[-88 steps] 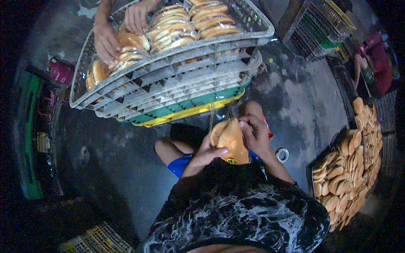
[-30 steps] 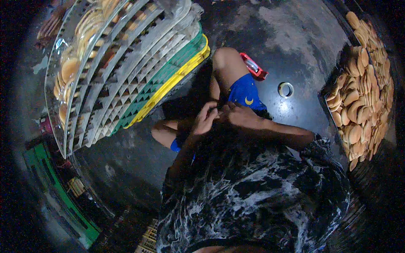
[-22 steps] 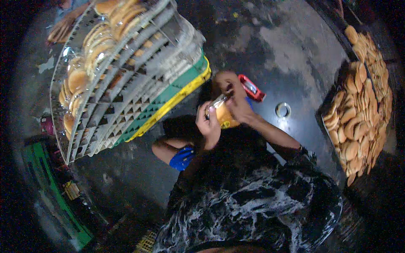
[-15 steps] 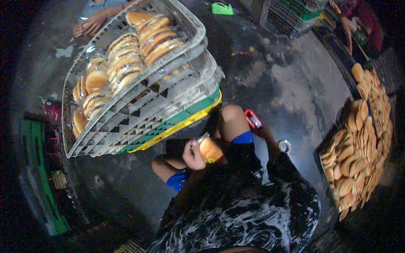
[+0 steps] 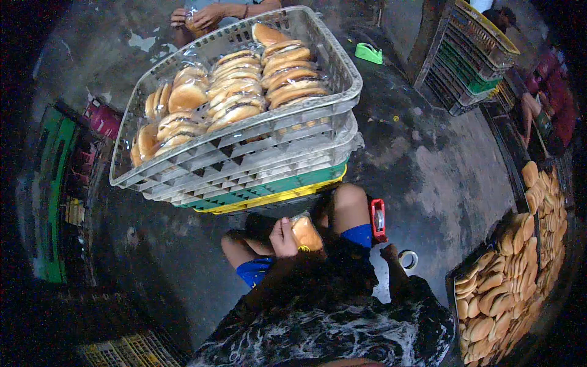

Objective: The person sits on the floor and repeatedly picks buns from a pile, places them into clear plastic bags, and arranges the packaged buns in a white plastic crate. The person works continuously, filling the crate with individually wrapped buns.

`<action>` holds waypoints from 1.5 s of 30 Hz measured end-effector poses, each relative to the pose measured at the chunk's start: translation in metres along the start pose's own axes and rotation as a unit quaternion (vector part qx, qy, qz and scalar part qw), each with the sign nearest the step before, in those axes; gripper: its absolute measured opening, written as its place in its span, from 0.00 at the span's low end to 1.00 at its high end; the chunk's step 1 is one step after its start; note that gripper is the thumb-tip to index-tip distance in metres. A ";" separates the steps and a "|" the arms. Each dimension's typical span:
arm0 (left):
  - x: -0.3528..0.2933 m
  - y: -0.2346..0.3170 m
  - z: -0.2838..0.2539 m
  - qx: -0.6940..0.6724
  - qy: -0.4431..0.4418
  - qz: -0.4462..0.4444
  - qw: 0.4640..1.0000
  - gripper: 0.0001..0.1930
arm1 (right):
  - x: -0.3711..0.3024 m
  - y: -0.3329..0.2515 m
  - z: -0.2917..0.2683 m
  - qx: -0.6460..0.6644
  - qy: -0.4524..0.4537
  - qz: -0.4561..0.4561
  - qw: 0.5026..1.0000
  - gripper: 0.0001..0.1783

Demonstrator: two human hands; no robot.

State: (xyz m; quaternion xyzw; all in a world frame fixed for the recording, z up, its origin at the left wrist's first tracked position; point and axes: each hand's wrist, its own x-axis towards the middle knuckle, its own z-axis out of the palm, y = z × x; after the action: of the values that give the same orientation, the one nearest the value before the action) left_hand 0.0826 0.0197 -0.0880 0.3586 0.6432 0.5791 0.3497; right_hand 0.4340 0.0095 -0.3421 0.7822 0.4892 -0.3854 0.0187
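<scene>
right hand (image 5: 387,251) moved off bun (image 5: 306,234), near tape dispenser (image 5: 374,227)

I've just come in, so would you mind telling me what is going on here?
The person's left hand holds a bagged bun. The right hand is down beside the red tape dispenser; whether it grips it is unclear. Ahead, the top crate of a stack holds wrapped buns, and another person's hands show beyond it.
</scene>
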 end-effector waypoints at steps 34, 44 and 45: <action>0.183 0.299 -0.028 -0.181 0.054 0.421 0.887 0.20 | -0.239 -0.440 -0.226 0.395 0.101 -0.587 0.699 0.19; 0.417 0.270 -0.018 0.554 -0.170 0.428 0.693 0.25 | -0.218 -0.478 -0.260 -0.037 0.451 -0.490 0.745 0.23; 0.447 0.243 -0.061 0.610 -0.172 0.446 0.632 0.27 | -0.223 -0.485 -0.255 -0.036 0.431 -0.494 0.754 0.23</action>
State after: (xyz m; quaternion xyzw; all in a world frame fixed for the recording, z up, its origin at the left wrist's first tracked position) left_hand -0.1795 0.3947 0.1436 0.8266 0.5394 0.0677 -0.1455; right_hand 0.1545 0.1983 0.1439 0.5135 0.7775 0.0547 -0.3590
